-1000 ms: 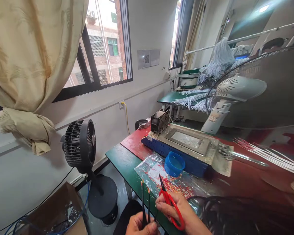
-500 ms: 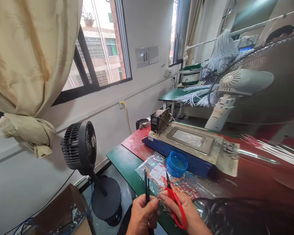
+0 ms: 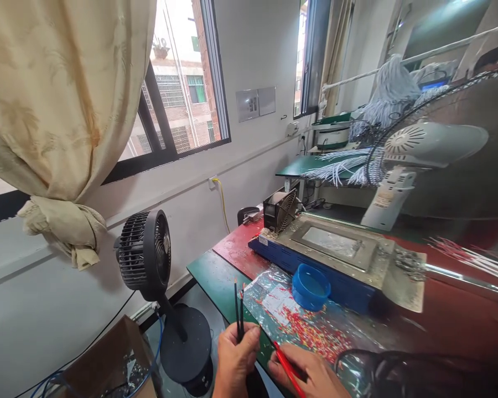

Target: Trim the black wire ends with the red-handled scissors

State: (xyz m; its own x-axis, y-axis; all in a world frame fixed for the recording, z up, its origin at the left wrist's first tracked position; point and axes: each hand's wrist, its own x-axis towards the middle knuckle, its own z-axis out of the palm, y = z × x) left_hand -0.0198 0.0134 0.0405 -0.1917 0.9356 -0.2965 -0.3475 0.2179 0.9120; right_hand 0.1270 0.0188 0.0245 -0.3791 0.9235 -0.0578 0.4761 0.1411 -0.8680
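Two black cables [image 3: 239,312] stand upright out of my left hand [image 3: 237,356], which is closed around them; their tips show short reddish wire ends. My right hand [image 3: 305,369] is closed on red-handled scissors [image 3: 288,365]. The dark blades point up and left toward my left hand, apart from the cable tips. Beyond my hands, a clear plastic sheet [image 3: 269,326] lies on the table, strewn with many red and yellow scraps [image 3: 311,334]. On it sits a blue round tub [image 3: 311,287].
A blue-sided machine [image 3: 315,276] with a metal top and small fan [image 3: 280,210] stands behind the tub. Black cables [image 3: 382,365] lie coiled at right. A black floor fan [image 3: 149,251] and a cardboard box [image 3: 116,354] stand left of the table.
The scissors have swung lower, from pointing upward to pointing left toward my left hand. My left hand and the cables have shifted slightly left. The whole view has shifted somewhat.
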